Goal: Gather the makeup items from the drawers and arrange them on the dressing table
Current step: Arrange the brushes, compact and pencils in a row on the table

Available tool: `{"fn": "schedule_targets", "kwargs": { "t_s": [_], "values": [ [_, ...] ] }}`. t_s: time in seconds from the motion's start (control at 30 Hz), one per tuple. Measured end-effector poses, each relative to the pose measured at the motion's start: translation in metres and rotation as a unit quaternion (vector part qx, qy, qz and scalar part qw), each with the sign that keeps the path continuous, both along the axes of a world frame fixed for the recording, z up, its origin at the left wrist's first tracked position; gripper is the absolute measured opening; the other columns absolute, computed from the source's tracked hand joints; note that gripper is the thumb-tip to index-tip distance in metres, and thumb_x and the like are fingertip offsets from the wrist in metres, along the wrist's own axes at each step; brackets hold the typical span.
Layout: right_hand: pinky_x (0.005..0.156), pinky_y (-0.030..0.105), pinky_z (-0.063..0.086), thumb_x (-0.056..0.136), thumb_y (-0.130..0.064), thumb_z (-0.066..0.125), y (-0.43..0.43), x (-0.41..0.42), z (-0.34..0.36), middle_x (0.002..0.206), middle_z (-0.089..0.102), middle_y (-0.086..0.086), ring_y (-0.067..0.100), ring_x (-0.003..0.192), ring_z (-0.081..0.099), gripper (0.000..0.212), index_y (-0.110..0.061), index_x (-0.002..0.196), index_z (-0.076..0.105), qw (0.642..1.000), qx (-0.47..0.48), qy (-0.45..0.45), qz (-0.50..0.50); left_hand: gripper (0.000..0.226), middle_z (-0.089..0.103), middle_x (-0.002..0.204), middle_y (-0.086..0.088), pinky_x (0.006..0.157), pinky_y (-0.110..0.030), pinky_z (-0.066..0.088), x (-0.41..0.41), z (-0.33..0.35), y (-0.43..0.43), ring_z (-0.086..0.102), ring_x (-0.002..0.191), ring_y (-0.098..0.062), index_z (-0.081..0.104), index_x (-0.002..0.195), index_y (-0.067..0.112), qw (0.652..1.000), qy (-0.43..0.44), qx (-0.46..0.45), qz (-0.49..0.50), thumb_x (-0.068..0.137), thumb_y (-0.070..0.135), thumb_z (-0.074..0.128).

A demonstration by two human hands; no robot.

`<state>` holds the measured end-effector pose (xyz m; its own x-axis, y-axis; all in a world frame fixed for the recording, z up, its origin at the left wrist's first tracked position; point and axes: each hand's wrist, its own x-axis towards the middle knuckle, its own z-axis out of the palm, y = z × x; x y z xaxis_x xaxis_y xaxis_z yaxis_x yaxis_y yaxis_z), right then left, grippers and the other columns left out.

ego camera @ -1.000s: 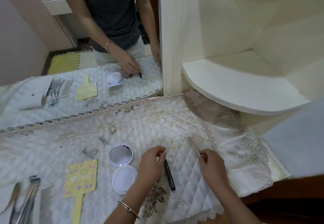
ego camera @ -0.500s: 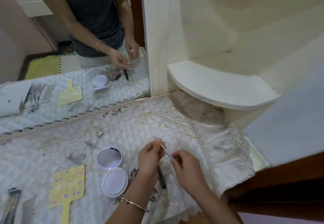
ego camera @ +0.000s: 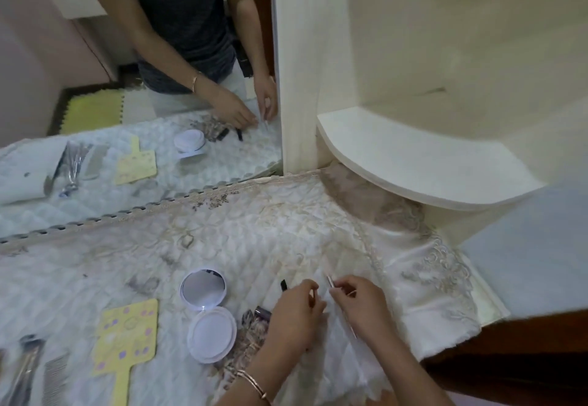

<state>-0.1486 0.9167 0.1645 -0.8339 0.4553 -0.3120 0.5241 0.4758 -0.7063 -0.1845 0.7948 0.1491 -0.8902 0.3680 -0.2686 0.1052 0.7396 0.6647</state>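
Note:
My right hand (ego camera: 362,307) pinches a thin pale stick (ego camera: 329,281) that slants down toward the quilted white cloth of the dressing table (ego camera: 254,240). Just left of it, my left hand (ego camera: 296,313) curls with thumb and forefinger close together, a small gap from the stick's tip. A black pencil (ego camera: 283,284) lies under this hand with only its far end showing. A dark purple tube (ego camera: 262,311) pokes out by the left wrist. An open white compact mirror (ego camera: 203,291) lies further left.
A yellow paddle-shaped item (ego camera: 127,335) lies left of the compact. A grey comb (ego camera: 55,377) and metal tools (ego camera: 25,364) sit at the bottom left. A wall mirror (ego camera: 127,157) backs the table. A curved white shelf (ego camera: 413,164) juts out at the right.
My hands have drawn slightly apart. The left fingers have left the stick's tip, and the right hand has lowered the stick toward the cloth.

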Motion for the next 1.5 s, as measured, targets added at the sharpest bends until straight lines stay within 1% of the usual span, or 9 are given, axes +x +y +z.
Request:
{"fn": "schedule_targets", "kwargs": {
  "t_s": [0.17, 0.3, 0.4, 0.67, 0.77, 0.9, 1.07, 1.27, 1.5],
  "values": [
    [0.073, 0.026, 0.047, 0.080, -0.016, 0.065, -0.013, -0.002, -0.011, 0.084, 0.072, 0.007, 0.016, 0.077, 0.064, 0.012, -0.009, 0.088, 0.071, 0.999, 0.016, -0.017, 0.035, 0.037, 0.061, 0.099, -0.008, 0.084, -0.037, 0.043, -0.001, -0.018, -0.007, 0.049, 0.099, -0.028, 0.057, 0.099, 0.013, 0.986, 0.085, -0.126, -0.067, 0.085, 0.040, 0.036],
    [0.075, 0.022, 0.047, 0.081, -0.012, 0.064, -0.017, 0.000, -0.016, 0.088, 0.071, 0.007, 0.015, 0.080, 0.063, 0.017, -0.009, 0.097, 0.069, 0.999, 0.000, -0.015, 0.046, 0.029, 0.061, 0.086, -0.006, 0.065, -0.031, 0.052, 0.007, -0.018, -0.018, 0.056, 0.077, -0.022, 0.054, 0.095, 0.017, 0.990, 0.119, -0.077, -0.002, 0.078, 0.034, 0.038],
    [0.069, 0.016, 0.044, 0.082, -0.012, 0.063, -0.018, 0.000, -0.019, 0.082, 0.066, 0.002, 0.013, 0.078, 0.060, 0.018, -0.011, 0.099, 0.066, 0.999, -0.008, -0.020, 0.043, 0.031, 0.061, 0.094, -0.009, 0.067, -0.033, 0.054, 0.008, -0.015, -0.035, 0.058, 0.080, -0.025, 0.053, 0.104, 0.014, 0.988, 0.138, -0.050, 0.039, 0.082, 0.026, 0.036],
    [0.058, 0.016, 0.042, 0.085, -0.017, 0.059, -0.038, -0.001, -0.019, 0.066, 0.055, -0.010, 0.006, 0.064, 0.054, 0.005, -0.020, 0.082, 0.059, 0.996, -0.008, -0.019, 0.091, 0.017, 0.057, 0.077, 0.001, 0.047, -0.026, 0.049, 0.016, -0.018, -0.065, 0.055, 0.058, -0.018, 0.054, 0.076, 0.021, 0.981, 0.120, -0.154, -0.008, 0.074, 0.030, 0.040],
    [0.056, 0.014, 0.042, 0.086, -0.020, 0.059, -0.047, 0.000, -0.017, 0.065, 0.054, -0.013, 0.001, 0.063, 0.052, 0.004, -0.021, 0.082, 0.058, 0.995, -0.007, -0.013, 0.103, 0.022, 0.060, 0.087, -0.004, 0.054, -0.031, 0.051, 0.015, -0.020, -0.065, 0.057, 0.066, -0.023, 0.056, 0.079, 0.015, 0.985, 0.099, -0.139, 0.000, 0.074, 0.023, 0.036],
    [0.054, 0.013, 0.042, 0.087, -0.020, 0.059, -0.058, -0.003, -0.016, 0.065, 0.052, -0.015, 0.000, 0.061, 0.052, 0.007, -0.024, 0.082, 0.055, 0.994, -0.009, -0.018, 0.109, 0.027, 0.050, 0.120, -0.006, 0.085, -0.032, 0.042, 0.016, -0.019, -0.068, 0.047, 0.102, -0.027, 0.052, 0.111, 0.010, 0.990, 0.081, -0.117, -0.012, 0.090, 0.016, 0.036],
    [0.054, 0.013, 0.042, 0.087, -0.017, 0.058, -0.055, -0.001, -0.016, 0.066, 0.053, -0.014, 0.002, 0.063, 0.054, 0.004, -0.020, 0.087, 0.060, 0.995, 0.000, -0.004, 0.104, 0.069, 0.044, 0.131, -0.003, 0.090, -0.029, 0.037, 0.018, -0.016, -0.072, 0.044, 0.107, -0.025, 0.049, 0.119, 0.013, 0.991, 0.088, -0.096, -0.032, 0.074, 0.039, 0.004],
    [0.065, 0.014, 0.043, 0.086, -0.016, 0.059, -0.045, 0.004, -0.019, 0.072, 0.052, -0.013, 0.003, 0.066, 0.050, 0.014, -0.015, 0.101, 0.061, 0.994, 0.013, -0.004, 0.109, 0.036, 0.061, 0.103, 0.006, 0.068, -0.020, 0.051, 0.031, -0.019, -0.069, 0.054, 0.083, -0.014, 0.051, 0.104, 0.023, 0.985, 0.139, -0.104, -0.009, 0.078, 0.043, 0.037],
    [0.059, 0.011, 0.043, 0.086, -0.015, 0.059, -0.052, 0.009, -0.018, 0.071, 0.054, -0.012, 0.003, 0.063, 0.052, 0.016, -0.022, 0.100, 0.061, 0.990, -0.008, 0.014, 0.143, 0.043, 0.068, 0.104, 0.003, 0.069, -0.021, 0.054, 0.032, -0.029, -0.070, 0.056, 0.089, -0.014, 0.047, 0.109, 0.020, 0.971, 0.198, -0.136, -0.020, 0.075, 0.046, 0.038]
  ]
}}
